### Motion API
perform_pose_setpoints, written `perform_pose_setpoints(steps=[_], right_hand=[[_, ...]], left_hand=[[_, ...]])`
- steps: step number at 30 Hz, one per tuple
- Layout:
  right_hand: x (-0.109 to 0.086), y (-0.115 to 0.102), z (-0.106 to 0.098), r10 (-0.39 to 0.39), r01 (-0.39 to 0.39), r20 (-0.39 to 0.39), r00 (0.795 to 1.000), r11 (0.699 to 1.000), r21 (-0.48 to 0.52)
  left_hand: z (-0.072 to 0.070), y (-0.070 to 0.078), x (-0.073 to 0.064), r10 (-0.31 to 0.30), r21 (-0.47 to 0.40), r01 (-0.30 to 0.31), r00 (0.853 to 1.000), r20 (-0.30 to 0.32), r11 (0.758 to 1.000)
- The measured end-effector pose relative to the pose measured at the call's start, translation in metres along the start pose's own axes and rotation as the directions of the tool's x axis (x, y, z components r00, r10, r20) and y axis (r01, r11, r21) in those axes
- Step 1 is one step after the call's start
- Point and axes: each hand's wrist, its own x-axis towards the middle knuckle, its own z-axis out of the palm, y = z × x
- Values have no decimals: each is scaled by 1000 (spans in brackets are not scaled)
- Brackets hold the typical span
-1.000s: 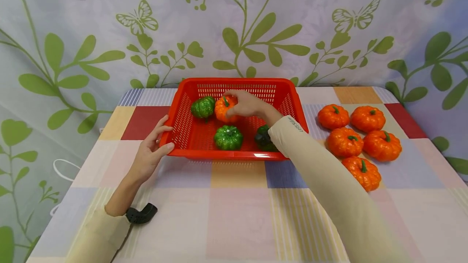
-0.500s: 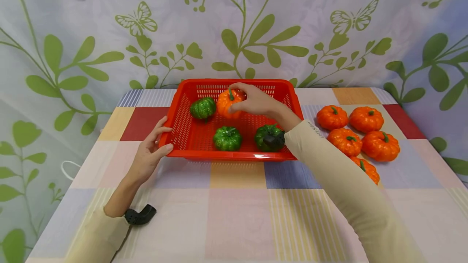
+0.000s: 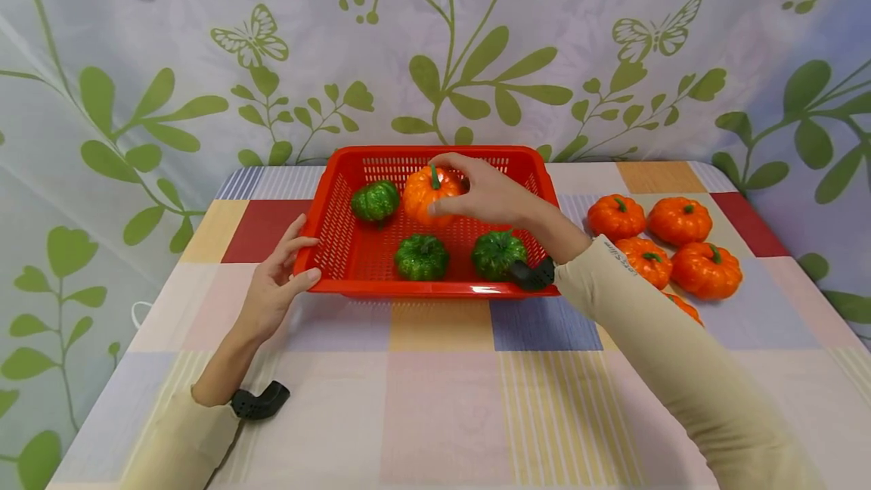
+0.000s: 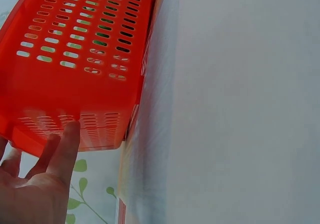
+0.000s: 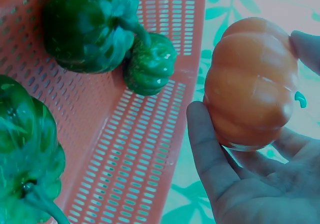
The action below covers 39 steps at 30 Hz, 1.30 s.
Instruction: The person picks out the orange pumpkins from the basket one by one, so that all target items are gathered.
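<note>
My right hand (image 3: pixel 493 191) grips a small orange pumpkin (image 3: pixel 425 191) with a green stem above the red plastic basket (image 3: pixel 415 288). The right wrist view shows fingers and thumb around the pumpkin (image 5: pixel 252 84), held clear of the basket's slotted wall. Inside the basket sit three green pumpkins: one at the back left (image 3: pixel 376 201), one at the front middle (image 3: pixel 422 257) and one at the front right (image 3: pixel 498 254). My left hand (image 3: pixel 272 289) rests at the basket's left end, thumb at the front corner. Its fingers lie extended against the outer wall (image 4: pixel 70 96) in the left wrist view.
Several orange pumpkins (image 3: pixel 680 221) lie grouped on the checked tablecloth (image 3: pixel 449 399) right of the basket, partly hidden by my right sleeve (image 3: pixel 653 339). A leaf-patterned curtain (image 3: pixel 381 44) hangs behind the table. Black wrist cameras (image 3: pixel 261 401) sit at both sleeves.
My right hand has raised the orange pumpkin and shifted it slightly right. The right forearm moved right, uncovering the front right green pumpkin. My left hand stays at the basket.
</note>
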Motion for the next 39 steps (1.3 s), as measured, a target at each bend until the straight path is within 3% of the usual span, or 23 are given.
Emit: perform_pose_setpoints(steps=[7,15,20,32,39], right_hand=[[-16,-10,0,-55,55,25,998,998,-1],[-40,-15,-5,-57,57,21,998,998,11],[-57,-13,-10,-65,65,-8,998,998,-17],[-88,-2,-17,-92,94,-42,995,995,29],[-105,3,-19,23,-18,-63,998,998,67]], left_hand=[[-2,2,1,14,12,-14,1000,1,1000],[-3,2,4,20,48,-20,1000,4,999],[-2,2,7,15,48,-16,1000,9,999],[-1,2,9,8,45,-8,1000,11,999],[-1,1,7,-1,57,1,1000,3,998]])
